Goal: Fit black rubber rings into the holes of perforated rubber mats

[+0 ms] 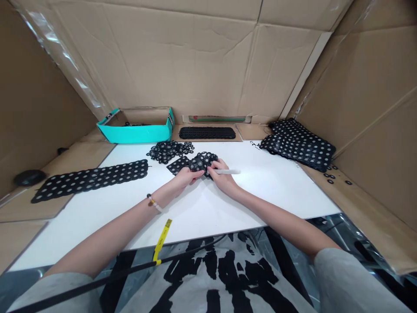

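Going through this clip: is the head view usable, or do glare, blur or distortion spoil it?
Head view: wide-angle distortion bows the cardboard walls toward the edges; glare streaks the shiny film at upper left; the white board is evenly lit; the left hand, right hand and black ring sheet look sharp.

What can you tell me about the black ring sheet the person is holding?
The black ring sheet is a small piece made of many little rings joined side by side, and it looks like moulded rubber, with pale spots showing through the holes. It isn't lying flat: one end juts left as a flat flap, while the rest is bunched up. The left hand and right hand grip it from the near side, over a white board.
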Tool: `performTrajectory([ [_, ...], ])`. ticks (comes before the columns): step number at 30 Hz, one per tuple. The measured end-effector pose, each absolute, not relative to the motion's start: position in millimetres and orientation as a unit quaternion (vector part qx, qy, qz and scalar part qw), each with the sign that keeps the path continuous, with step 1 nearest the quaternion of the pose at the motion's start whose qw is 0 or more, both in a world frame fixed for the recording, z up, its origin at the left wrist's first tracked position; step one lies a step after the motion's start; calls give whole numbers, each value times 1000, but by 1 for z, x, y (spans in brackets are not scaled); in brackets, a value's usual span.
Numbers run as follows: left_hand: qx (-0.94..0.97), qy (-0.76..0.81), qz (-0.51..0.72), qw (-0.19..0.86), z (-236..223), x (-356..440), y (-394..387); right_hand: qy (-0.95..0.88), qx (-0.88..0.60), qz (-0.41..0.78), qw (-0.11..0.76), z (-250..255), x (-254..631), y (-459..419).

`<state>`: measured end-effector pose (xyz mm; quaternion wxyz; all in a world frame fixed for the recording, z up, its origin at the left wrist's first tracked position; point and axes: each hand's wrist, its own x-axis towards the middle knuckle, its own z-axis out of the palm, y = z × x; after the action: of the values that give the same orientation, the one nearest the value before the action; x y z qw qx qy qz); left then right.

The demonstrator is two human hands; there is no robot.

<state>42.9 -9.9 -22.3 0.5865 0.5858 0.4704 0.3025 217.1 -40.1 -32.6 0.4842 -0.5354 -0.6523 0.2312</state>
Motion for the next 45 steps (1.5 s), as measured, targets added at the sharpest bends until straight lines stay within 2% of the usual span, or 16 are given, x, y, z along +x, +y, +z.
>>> performTrajectory([
  [4,589,448,305,600,-23,38,-5,-645,-531,251,488,-34,220,-34],
  [10,581,421,384,581,-17,42,0,-450,-439,545,555,-24,236,-28],
  [15,499,351,367,702,-15,52,-12,-469,-406,527,581,-17,234,-34],
  [20,503,365,418,663,-25,58,-19,-474,-406,536,569,-18,230,-41],
  [24,462,370,465,658,-26,60,-19,-359,-400,602,590,-22,238,-37],
  [27,439,384,478,657,-23,63,-19,-268,-419,658,565,-22,242,-34],
  [30,422,386,490,658,-21,63,-18,-251,-411,694,535,-20,237,-35],
  [32,414,393,484,664,-21,63,-17,-282,-402,683,542,-20,231,-37],
  [36,443,398,478,646,-21,63,-19,-393,-406,567,599,-27,222,-39],
  [41,467,420,463,626,-19,64,-20,-484,-458,457,588,-33,225,-37],
  [45,471,402,463,634,-20,64,-20,-509,-472,419,585,-31,225,-37],
])
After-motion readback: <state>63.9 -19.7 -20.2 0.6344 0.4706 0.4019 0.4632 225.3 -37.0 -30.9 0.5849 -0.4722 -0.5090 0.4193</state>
